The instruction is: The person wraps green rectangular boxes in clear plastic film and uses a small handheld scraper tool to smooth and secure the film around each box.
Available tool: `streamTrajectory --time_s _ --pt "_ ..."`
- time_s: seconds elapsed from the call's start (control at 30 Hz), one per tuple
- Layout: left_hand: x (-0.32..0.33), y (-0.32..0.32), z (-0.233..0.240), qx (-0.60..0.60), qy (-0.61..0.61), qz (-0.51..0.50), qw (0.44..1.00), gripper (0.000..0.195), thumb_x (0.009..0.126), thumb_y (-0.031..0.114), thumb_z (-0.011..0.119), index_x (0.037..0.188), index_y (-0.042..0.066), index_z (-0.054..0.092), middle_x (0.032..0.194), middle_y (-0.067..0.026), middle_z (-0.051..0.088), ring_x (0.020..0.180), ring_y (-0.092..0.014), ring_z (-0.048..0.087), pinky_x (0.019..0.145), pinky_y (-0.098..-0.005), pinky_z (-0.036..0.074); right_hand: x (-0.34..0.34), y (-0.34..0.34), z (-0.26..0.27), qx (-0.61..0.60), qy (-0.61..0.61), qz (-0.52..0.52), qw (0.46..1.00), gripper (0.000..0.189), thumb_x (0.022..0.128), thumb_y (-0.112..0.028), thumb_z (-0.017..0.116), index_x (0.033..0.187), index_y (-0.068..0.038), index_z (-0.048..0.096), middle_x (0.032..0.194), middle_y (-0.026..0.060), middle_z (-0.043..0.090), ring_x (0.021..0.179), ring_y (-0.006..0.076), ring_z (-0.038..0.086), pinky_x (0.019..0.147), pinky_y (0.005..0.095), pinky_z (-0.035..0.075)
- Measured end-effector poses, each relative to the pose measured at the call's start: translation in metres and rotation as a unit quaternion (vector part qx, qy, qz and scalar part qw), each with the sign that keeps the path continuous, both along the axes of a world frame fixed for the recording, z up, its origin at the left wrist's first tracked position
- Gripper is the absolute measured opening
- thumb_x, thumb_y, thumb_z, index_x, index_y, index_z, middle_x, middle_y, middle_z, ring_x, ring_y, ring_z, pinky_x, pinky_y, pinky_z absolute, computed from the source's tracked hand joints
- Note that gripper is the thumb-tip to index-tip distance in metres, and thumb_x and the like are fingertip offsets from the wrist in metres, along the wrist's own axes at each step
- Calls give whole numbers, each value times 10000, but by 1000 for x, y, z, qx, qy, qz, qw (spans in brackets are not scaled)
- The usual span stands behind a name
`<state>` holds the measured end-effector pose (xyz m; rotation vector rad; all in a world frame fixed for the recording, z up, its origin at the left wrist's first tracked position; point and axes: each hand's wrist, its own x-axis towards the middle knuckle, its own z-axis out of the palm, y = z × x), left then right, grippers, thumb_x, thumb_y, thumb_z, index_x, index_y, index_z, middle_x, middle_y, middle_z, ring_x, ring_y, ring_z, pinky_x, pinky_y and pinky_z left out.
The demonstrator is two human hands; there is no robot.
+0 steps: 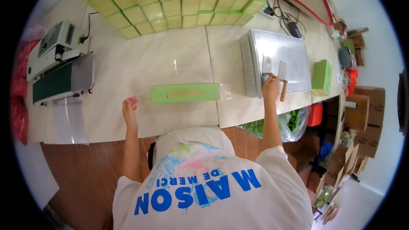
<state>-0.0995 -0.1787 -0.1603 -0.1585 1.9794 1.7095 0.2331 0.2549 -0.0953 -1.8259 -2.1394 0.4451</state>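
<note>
A long light-green box in clear film lies crosswise on the table before me, film ends sticking out on both sides. My left hand is raised just left of it, holding nothing. To the right is a flat metal-topped device with a vented side. At its near left part my right hand grips a metal-bladed scraper, its handle largely hidden by the fingers. Close beside that hand lies a second scraper with a wooden handle, its blade on the metal top.
Stacked wrapped boxes line the table's far side. A machine with a green belt and clear film sheets are at left. Cables with a power adapter lie behind the metal top; a green box stands right. Below are bagged green items.
</note>
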Motion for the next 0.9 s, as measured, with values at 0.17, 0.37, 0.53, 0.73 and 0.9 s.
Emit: streamTrajectory --time_s 0.17,0.37,0.53,0.73,0.9 --pt "35 -12 -13 -10 -15 81 997 374 1027 406 430 1186 84 534 1197 -65 596 1113 -189 559 951 -343 427 -58 -58 16 146 -30 246 958 613 813 -225 728 1321 1 471 1269 208 514 1199 378 468 974 495 400" --pt "67 13 -16 37 -160 102 981 538 1024 476 382 1351 50 416 1300 -117 541 1201 -229 527 1000 -385 405 -165 -176 3 30 68 570 819 823 672 -277 840 1343 -32 431 1209 154 561 1138 337 526 1008 455 386" --pt "75 17 -15 133 -252 131 949 647 1024 525 315 1433 24 303 1411 -156 448 1281 -260 464 1066 -415 360 -180 -183 -21 -48 -34 596 801 802 634 -233 841 1300 -50 432 1186 128 555 1111 305 529 964 450 399" --pt "71 44 25 296 -360 214 858 630 1026 519 273 1452 58 323 1449 -136 410 1300 -285 436 1109 -435 332 -163 -181 31 23 86 586 806 710 630 -113 780 1268 -49 475 1133 114 568 1078 293 544 967 452 396" --pt "58 21 4 505 -250 28 826 501 970 431 443 1350 107 487 1396 -89 493 1289 -278 450 1098 -490 345 -165 -203 58 96 124 580 800 725 598 -71 758 1273 -71 493 1134 114 551 1092 299 528 968 440 385"
